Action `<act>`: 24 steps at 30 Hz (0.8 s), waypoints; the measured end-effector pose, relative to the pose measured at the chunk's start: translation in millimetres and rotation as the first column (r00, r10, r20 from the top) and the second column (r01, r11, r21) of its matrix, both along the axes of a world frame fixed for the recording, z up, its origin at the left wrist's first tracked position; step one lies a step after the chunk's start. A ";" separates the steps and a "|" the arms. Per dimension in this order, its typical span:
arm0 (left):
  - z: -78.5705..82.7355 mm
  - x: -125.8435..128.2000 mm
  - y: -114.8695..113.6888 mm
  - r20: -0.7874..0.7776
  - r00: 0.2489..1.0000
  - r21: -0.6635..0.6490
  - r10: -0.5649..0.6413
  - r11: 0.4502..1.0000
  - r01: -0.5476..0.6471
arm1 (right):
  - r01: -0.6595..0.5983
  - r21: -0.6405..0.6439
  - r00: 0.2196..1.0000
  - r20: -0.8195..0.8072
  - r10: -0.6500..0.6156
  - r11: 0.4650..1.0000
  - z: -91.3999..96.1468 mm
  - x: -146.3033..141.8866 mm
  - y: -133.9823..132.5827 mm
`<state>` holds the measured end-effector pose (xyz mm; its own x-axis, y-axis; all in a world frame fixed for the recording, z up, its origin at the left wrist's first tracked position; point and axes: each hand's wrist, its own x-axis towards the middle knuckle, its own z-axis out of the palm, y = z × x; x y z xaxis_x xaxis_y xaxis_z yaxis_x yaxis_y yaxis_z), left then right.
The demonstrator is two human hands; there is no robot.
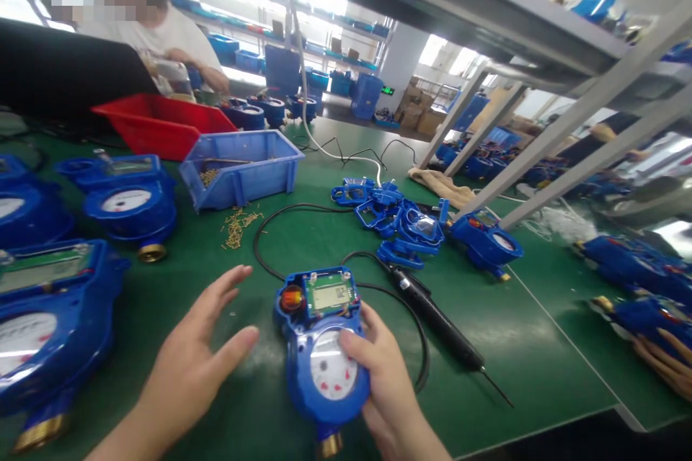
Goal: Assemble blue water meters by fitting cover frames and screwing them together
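In my right hand (386, 367) is a blue water meter (300, 374), gripped at its right side with the thumb over the white dial. Its top compartment is uncovered, showing a green circuit board with a small display and an orange-red part beside it. My left hand (197, 353) hovers to the left of this meter, fingers spread and holding nothing. Behind the meter, a black electric screwdriver (437, 317) with a long thin bit lies on the green table (519, 360). Loose brass screws (235, 228) are scattered beyond my left hand.
More water meters (127, 194) stand at left. A blue bin (243, 180) with screws and a red bin (162, 126) sit behind. Blue plastic covers (400, 220) are piled mid-table beside shelf posts (573, 108). One person sits opposite; another person's hand (664, 364) touches a meter at right.
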<state>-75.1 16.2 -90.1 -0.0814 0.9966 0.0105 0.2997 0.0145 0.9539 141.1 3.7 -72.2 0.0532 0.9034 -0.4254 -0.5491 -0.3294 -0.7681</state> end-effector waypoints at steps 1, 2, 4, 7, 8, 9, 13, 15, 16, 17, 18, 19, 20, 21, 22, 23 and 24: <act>0.3 4.4 6.4 0.045 0.997 -0.026 -0.058 0.998 0.059 | 0.000 -0.012 1.000 -0.013 0.000 1.000 -5.7 -12.3 -0.8; 0.7 8.2 12.0 0.082 0.991 -0.051 -0.107 0.993 0.111 | -0.004 -0.024 1.000 -0.018 0.004 1.000 -10.0 -22.6 -1.7; 1.5 13.3 19.6 0.134 0.977 -0.101 -0.168 0.978 0.182 | -0.014 -0.046 1.000 -0.020 0.013 0.999 -14.7 -38.3 -4.1; 1.8 15.1 22.1 0.159 0.973 -0.141 -0.165 0.972 0.188 | -0.023 -0.053 1.000 0.001 0.023 0.998 -15.7 -51.7 -8.8; 1.5 14.8 21.5 0.166 0.974 -0.142 -0.153 0.974 0.177 | -0.034 -0.047 0.999 0.027 0.036 0.998 -15.3 -52.9 -10.0; 0.9 14.3 20.6 0.176 0.974 -0.141 -0.141 0.976 0.167 | -0.060 -0.040 0.996 0.063 0.063 0.997 -14.7 -51.8 -10.6; -3.1 11.8 18.5 0.229 0.963 -0.154 -0.139 0.972 0.177 | -0.290 -0.013 0.880 0.389 0.272 0.957 -9.4 -15.6 4.4; -5.6 10.8 18.5 0.244 0.960 -0.158 -0.138 0.971 0.179 | -0.284 0.026 0.693 0.697 0.187 0.958 -5.1 19.9 26.4; -6.7 10.4 18.6 0.247 0.960 -0.155 -0.136 0.972 0.177 | -0.251 0.059 0.535 0.841 0.087 0.966 -2.8 39.7 40.4; -7.8 10.3 18.6 0.243 0.961 -0.148 -0.135 0.974 0.174 | -0.231 0.088 0.307 0.952 -0.013 0.969 -0.7 59.4 55.5; -8.8 10.4 18.5 0.233 0.963 -0.137 -0.136 0.976 0.171 | -0.214 0.063 0.014 0.998 -0.061 0.975 0.8 78.0 70.9; -9.7 10.5 18.3 0.217 0.966 -0.125 -0.140 0.978 0.170 | -0.193 -0.044 -0.273 0.962 -0.010 0.980 1.7 94.7 85.7; -10.5 10.8 18.0 0.198 0.970 -0.113 -0.144 0.979 0.168 | -0.175 -0.093 -0.346 0.938 0.027 0.980 1.7 109.0 99.0; -11.3 11.0 17.7 0.182 0.972 -0.104 -0.149 0.980 0.169 | -0.154 -0.140 -0.405 0.912 0.066 0.978 0.7 120.7 110.4; -12.2 11.2 17.4 0.170 0.974 -0.097 -0.152 0.981 0.170 | -0.131 -0.187 -0.440 0.891 0.112 0.974 -1.3 129.8 119.7; -13.1 11.2 17.2 0.163 0.974 -0.092 -0.155 0.981 0.171 | -0.116 -0.217 -0.447 0.883 0.144 0.969 -4.0 136.6 126.7; -14.0 11.0 17.0 0.159 0.975 -0.087 -0.156 0.981 0.171 | -0.102 -0.241 -0.461 0.871 0.169 0.965 -7.3 141.3 131.8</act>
